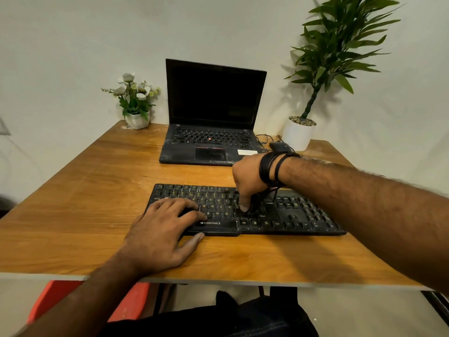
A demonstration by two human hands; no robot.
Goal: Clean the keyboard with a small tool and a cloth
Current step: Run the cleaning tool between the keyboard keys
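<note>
A black Zebronics keyboard (303, 215) lies across the near middle of the wooden table (97, 190). My left hand (165, 229) rests flat on its left half, fingers spread over the keys and thumb along the front edge. My right hand (247, 181) points down over the middle of the keyboard with its fingers bunched. It pinches a small dark tool (254, 206) whose tip touches the keys near the right end of the letter block. Most of the tool is hidden by the fingers and by black wrist cords. No cloth is in view.
A dusty open laptop (213, 142) stands behind the keyboard, with a black mouse (280, 147) and cable to its right. A white flower pot (137, 120) sits at the back left, a tall potted plant (298, 135) at the back right. A red stool (48, 302) shows below the table edge.
</note>
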